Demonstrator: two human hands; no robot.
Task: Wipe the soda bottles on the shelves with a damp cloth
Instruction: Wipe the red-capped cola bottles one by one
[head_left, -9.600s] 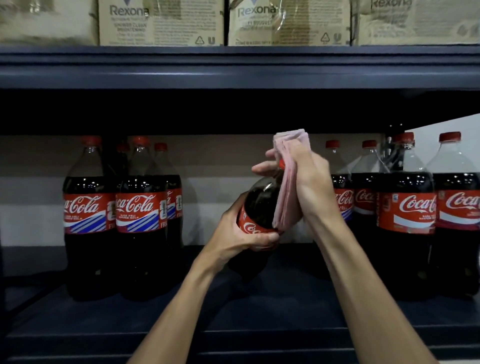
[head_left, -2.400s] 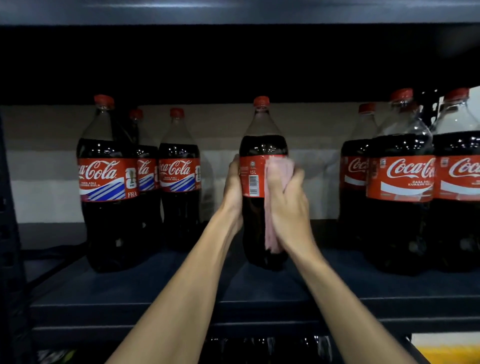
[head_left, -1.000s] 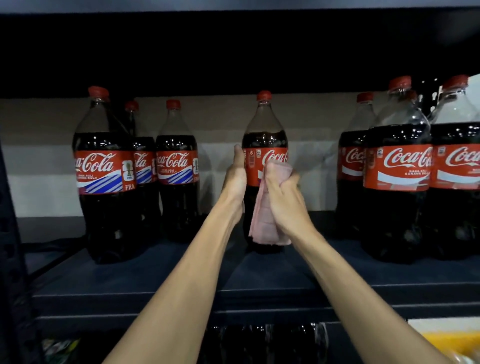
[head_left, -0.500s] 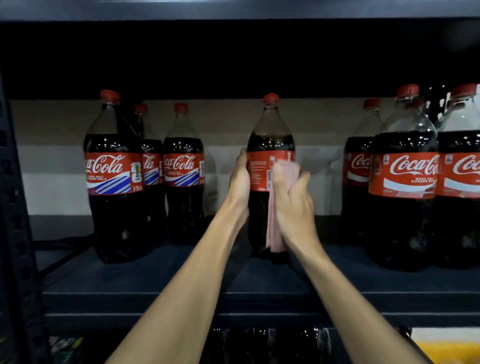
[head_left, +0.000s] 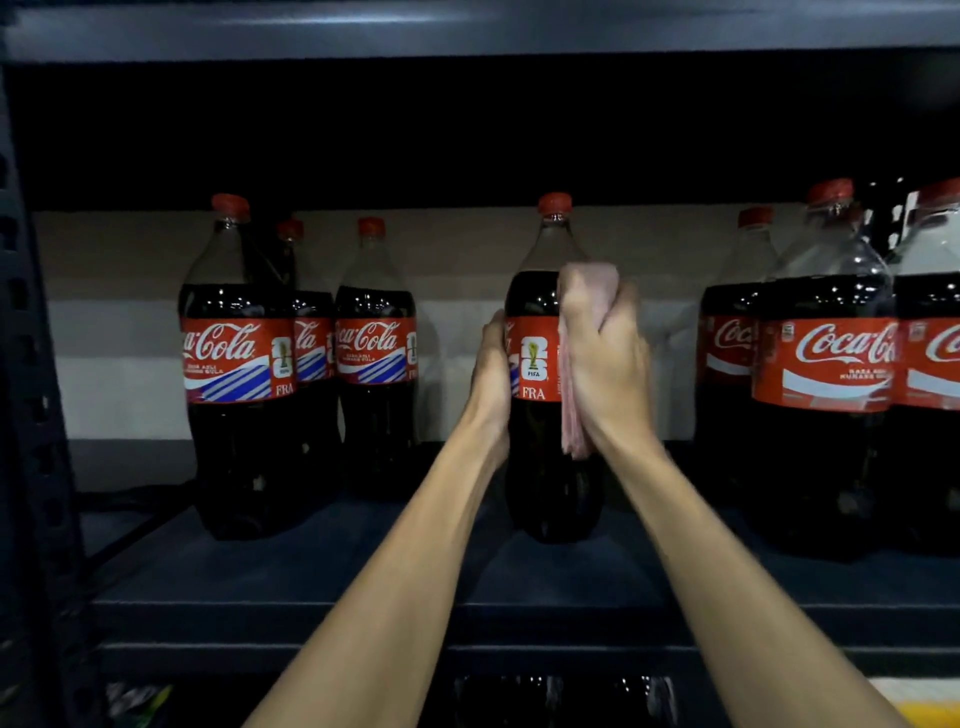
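progress: mid-wipe, one in hand | red-capped dark plastic cola bottle (head_left: 545, 467) upright on dark metal shelf (head_left: 363, 571) | left hand (head_left: 491, 384) grips its label | right hand (head_left: 608, 364) clamps folded pink cloth (head_left: 592, 283) against its right shoulder | left-side bottles (head_left: 236, 364), right-side bottles (head_left: 826, 364): wiped or not, cannot tell

Open shelf (head_left: 322, 577) gaps flank the middle bottle (head_left: 543, 483): three bottles (head_left: 244, 374) crowd the left, a tight cluster (head_left: 826, 374) blocks the right, and the upper shelf (head_left: 467, 31) hangs overhead.
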